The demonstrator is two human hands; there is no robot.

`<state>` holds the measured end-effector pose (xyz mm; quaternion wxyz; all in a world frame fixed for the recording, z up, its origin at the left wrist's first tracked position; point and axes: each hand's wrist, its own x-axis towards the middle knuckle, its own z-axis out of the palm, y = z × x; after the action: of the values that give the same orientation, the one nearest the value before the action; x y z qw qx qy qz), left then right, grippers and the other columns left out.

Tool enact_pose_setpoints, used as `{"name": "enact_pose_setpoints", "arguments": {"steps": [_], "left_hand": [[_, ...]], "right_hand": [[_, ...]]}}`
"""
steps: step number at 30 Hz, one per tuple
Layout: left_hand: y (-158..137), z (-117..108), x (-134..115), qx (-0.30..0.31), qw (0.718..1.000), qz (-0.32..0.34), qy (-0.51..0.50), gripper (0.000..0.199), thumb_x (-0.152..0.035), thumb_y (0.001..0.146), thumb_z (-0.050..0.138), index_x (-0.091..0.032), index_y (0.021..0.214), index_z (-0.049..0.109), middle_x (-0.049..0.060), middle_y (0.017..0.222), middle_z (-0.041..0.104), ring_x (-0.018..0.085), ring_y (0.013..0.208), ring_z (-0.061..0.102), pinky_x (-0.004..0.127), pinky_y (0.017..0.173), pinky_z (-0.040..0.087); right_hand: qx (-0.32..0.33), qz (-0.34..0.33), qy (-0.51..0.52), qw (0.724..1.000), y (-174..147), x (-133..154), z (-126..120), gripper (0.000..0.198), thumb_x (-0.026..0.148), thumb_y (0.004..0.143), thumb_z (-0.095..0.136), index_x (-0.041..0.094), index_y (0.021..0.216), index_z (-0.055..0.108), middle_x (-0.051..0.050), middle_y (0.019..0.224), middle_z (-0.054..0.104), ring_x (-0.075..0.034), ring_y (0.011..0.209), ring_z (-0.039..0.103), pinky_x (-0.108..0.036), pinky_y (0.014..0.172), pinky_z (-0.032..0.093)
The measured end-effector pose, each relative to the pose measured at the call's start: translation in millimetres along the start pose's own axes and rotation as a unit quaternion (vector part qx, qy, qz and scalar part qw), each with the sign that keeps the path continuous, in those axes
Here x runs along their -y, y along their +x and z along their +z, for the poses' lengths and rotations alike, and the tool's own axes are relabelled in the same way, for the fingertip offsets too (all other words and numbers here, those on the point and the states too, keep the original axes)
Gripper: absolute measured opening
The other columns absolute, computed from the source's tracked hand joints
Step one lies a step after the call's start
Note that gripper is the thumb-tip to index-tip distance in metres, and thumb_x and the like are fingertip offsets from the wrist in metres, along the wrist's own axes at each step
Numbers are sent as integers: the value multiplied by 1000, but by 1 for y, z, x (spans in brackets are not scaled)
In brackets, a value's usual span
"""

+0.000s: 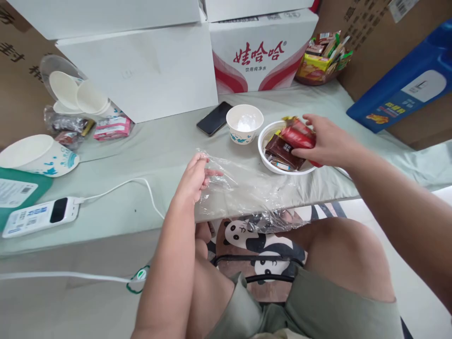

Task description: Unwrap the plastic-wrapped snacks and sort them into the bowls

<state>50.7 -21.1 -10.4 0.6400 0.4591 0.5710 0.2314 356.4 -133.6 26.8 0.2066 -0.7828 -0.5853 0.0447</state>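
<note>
My right hand (pixel 330 141) is closed on a red snack packet (pixel 296 133) with a yellow end, over the white bowl (pixel 262 157). Brown wrappers (pixel 284 153) and other small packets lie in that bowl. My left hand (pixel 195 179) pinches the edge of a clear plastic bag (pixel 240 181), one finger pointing outward along it. The bag spreads thinly over the front of the table and hangs past its edge. Just left of the bowl stands a paper cup (pixel 245 123) with something clear and crumpled inside.
A black phone (pixel 214 118) lies behind the cup. White cartons (pixel 263 54) line the back, beside a snack basket (pixel 316 70) and a blue jug (pixel 402 84). At left are paper cups (pixel 31 155), a power bank (pixel 40 216) and its white cable (pixel 116 188).
</note>
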Motion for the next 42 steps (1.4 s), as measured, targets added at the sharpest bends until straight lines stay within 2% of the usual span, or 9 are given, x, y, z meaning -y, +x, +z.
{"name": "enact_pose_setpoints", "arguments": {"steps": [3,9,20,25,28,32,37,40,42], "left_hand": [[2,-1,2,2,1000,0,0,12,-34,90,52,-25,90,45,2,64,69,5,33,29,18,39,8],[4,0,1,9,1000,6,3,13,-34,89,55,-25,90,46,2,67,69,4,33,28,19,39,10],[6,7,2,27,999,17,12,14,-34,89,56,-25,89,46,3,68,70,4,33,27,19,39,8],[3,7,1,22,1000,10,12,13,-34,90,56,-25,90,46,2,67,69,4,32,27,19,38,7],[4,4,1,29,1000,9,3,17,-38,90,58,-25,90,47,1,65,68,3,32,28,19,38,7],[3,-1,1,55,998,38,-6,21,-45,92,56,-26,93,48,2,64,68,4,33,28,17,37,10],[-7,-11,-3,113,993,41,-7,27,-49,91,58,-26,97,47,2,62,68,4,31,24,16,35,9],[-14,-21,-4,172,984,33,-14,30,-50,89,61,-27,95,44,2,60,69,3,28,21,16,35,7],[-18,-26,-3,196,980,27,-31,30,-50,89,61,-27,92,42,0,57,67,3,26,19,16,34,5]], "right_hand": [[13,10,-41,999,-3,-9,10,82,58,78,70,21,148,48,-20,140,59,-41,118,61,-56,97,51],[42,-26,-54,997,-12,-9,28,65,53,92,50,21,150,49,-17,148,55,-42,133,52,-64,110,41],[-34,-56,-79,995,-28,13,38,53,48,96,45,31,145,53,-11,159,44,-49,151,26,-77,110,30],[-22,-40,-55,997,-27,13,42,51,41,96,47,28,145,53,-12,154,51,-46,147,35,-77,112,27],[-89,-24,-23,996,-39,23,26,43,38,95,48,27,135,59,-13,147,57,-42,143,43,-71,114,31],[-137,0,121,983,-90,34,13,18,32,93,52,26,103,65,-10,101,72,-28,97,69,-50,90,56],[-82,138,241,957,-151,28,56,25,41,88,63,26,108,59,-7,99,68,-24,83,68,-43,74,59],[-32,145,232,961,-158,29,83,56,46,80,72,24,127,53,-13,119,66,-26,90,68,-46,77,59],[-22,126,222,967,-155,34,93,55,46,78,73,24,125,57,-14,123,65,-29,97,67,-49,84,58]]}}
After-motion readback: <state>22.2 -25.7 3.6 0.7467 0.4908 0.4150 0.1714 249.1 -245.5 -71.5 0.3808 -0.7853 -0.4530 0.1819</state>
